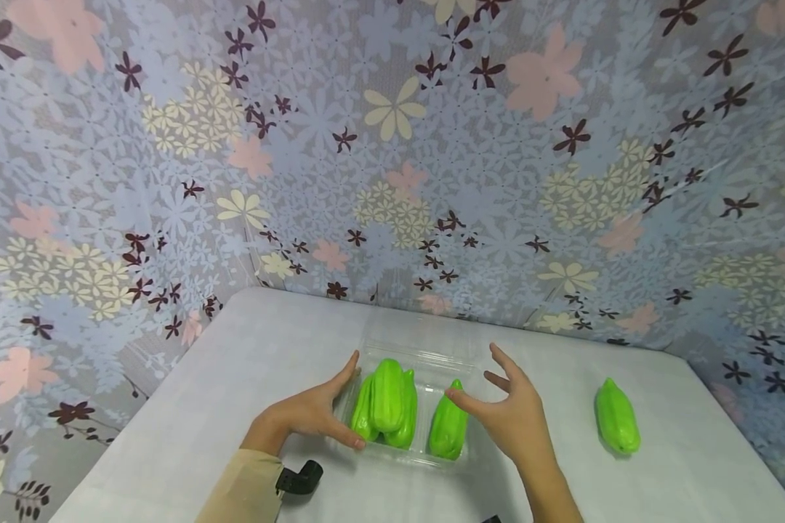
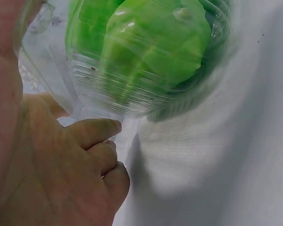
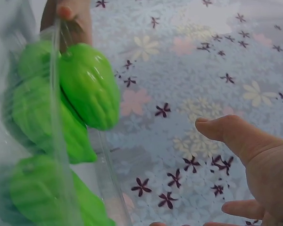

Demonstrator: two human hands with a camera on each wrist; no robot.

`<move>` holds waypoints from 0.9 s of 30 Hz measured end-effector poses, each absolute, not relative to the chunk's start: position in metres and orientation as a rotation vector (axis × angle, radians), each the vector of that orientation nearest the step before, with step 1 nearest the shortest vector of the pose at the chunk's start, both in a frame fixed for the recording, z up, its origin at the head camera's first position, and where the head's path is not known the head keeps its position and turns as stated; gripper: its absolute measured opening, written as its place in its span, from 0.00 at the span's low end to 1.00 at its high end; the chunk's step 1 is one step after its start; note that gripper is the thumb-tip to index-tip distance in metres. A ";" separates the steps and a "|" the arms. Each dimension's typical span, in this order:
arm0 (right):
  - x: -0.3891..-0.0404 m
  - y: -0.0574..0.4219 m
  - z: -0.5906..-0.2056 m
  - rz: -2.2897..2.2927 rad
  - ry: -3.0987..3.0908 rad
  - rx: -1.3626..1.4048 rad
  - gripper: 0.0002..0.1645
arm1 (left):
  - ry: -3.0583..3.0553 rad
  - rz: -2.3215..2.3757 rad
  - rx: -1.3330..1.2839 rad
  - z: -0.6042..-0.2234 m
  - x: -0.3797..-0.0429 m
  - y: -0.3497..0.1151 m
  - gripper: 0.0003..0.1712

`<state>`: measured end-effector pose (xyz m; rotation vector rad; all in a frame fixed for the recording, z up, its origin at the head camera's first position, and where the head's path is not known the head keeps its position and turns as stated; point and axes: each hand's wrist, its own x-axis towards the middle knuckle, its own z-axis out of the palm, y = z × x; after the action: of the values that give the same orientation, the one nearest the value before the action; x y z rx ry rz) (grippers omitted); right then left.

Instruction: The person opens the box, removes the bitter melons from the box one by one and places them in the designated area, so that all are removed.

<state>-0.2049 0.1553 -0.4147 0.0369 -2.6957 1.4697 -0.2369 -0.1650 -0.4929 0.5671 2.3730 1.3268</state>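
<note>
A clear plastic container (image 1: pixel 424 412) holds several bright green, ridged, glossy vegetable-shaped pieces. Three of them, with one green piece (image 1: pixel 388 396) on top, are grouped at its left side; a single green piece (image 1: pixel 448 428) lies at its right side. My left hand (image 1: pixel 310 412) grips the container's left side, thumb at the front edge; in the left wrist view its fingers (image 2: pixel 96 134) touch the ribbed wall. Over the container's right side, my right hand (image 1: pixel 506 414) is spread with nothing in it, its thumb overlapping the single piece in the head view.
Another green piece (image 1: pixel 618 418) lies on the white-covered table (image 1: pixel 549 479) to the right. A floral-patterned wall covering (image 1: pixel 392 181) rises behind the table. A black device (image 1: pixel 301 479) is strapped at the left wrist, on a beige sleeve (image 1: pixel 245 487).
</note>
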 end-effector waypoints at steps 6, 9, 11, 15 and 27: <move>-0.202 0.142 -0.419 1.471 -2.723 0.057 0.66 | 2.366 1.325 0.565 -0.492 -0.236 -0.165 0.83; -0.202 0.134 -0.423 1.466 -2.727 0.078 0.65 | 2.369 1.322 0.567 -0.492 -0.237 -0.165 0.83; -0.201 0.129 -0.426 1.454 -2.728 0.094 0.65 | 2.368 1.322 0.566 -0.492 -0.236 -0.166 0.83; -0.199 0.120 -0.431 1.450 -2.725 0.127 0.63 | 2.369 1.321 0.574 -0.491 -0.237 -0.166 0.84; -0.194 0.093 -0.441 1.512 -2.715 0.192 0.60 | 2.379 1.324 0.575 -0.490 -0.237 -0.166 0.83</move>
<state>-0.1937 0.0930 -0.4410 0.1922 -2.7155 1.5117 -0.2372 -0.1657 -0.4897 0.5747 2.3791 1.3240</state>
